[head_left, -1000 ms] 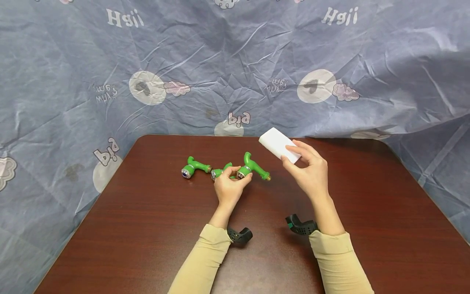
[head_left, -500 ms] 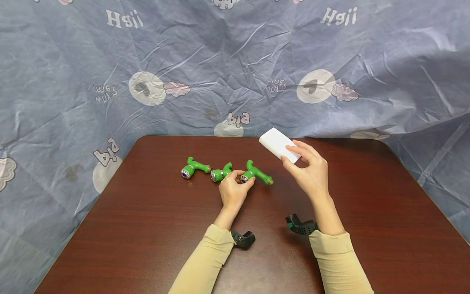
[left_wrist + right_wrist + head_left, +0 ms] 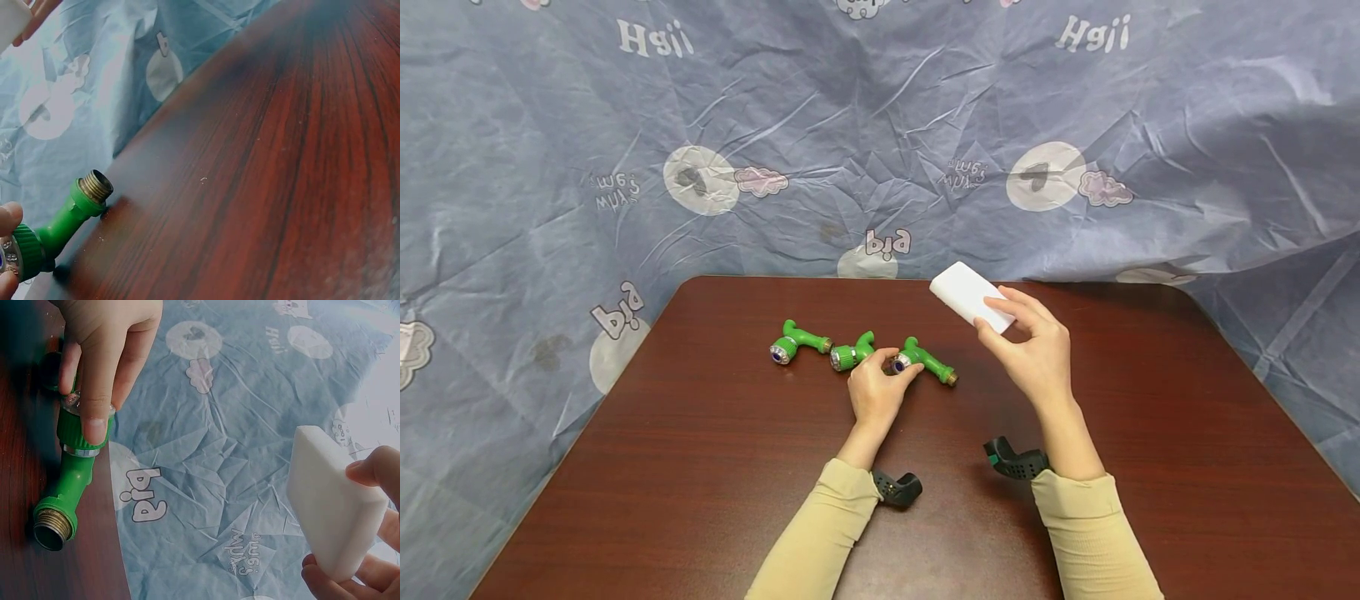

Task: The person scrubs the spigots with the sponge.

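My left hand [image 3: 875, 387] pinches the knob of a green faucet [image 3: 934, 365] between thumb and fingers. This faucet is the rightmost of three, and its brass threaded end points right and toward me. In the left wrist view, the threaded end of the faucet [image 3: 65, 225] is in plain sight, low at the left. My right hand [image 3: 1033, 358] holds a white sponge [image 3: 964, 292] above the table, tilted, by its near end. From the right wrist, the sponge [image 3: 331, 494] shows as a smooth block with thumb and fingers on opposite sides.
Two more green faucets lie on the dark wooden table [image 3: 700, 467]: one at the left [image 3: 805, 337], another in the middle [image 3: 847, 357], partly behind my left hand. A blue-grey printed cloth [image 3: 820, 150] hangs behind the table's far edge. Each wrist wears a black mount.
My left hand has brought the right faucet slightly toward me and down, and its knob face has turned. The middle faucet shows more now. My right hand keeps the sponge in nearly the same place.
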`<state>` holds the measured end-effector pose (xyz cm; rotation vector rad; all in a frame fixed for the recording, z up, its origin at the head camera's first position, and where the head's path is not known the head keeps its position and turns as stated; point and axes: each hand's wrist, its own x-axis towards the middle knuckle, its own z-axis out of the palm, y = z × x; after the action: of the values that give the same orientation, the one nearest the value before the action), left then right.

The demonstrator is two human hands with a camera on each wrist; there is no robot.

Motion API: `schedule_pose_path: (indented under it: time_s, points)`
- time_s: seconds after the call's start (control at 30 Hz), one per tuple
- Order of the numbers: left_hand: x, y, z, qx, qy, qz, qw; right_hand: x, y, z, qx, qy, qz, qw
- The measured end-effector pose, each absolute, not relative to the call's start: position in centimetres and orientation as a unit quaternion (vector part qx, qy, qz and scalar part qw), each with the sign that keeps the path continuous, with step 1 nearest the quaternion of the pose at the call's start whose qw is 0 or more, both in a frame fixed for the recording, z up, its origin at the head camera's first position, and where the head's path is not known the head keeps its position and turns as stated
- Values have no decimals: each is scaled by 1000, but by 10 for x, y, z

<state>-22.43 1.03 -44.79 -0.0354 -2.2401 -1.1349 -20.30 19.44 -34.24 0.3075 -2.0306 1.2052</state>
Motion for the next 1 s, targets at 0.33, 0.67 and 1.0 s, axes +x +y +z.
schedule_pose_path:
  time_s: [0.33, 0.67, 1.0]
  points:
    - [-227, 3, -444, -4, -823, -470, 317, -204, 195, -343, 123, -795, 468, 366]
    - [-233, -19, -436, -2, -774, -536, 336, -193, 186, -331, 129, -794, 467, 368]
    - [-237, -42, -433, 69, -766, -542, 338, -181, 178, -318, 124, -797, 466, 364]
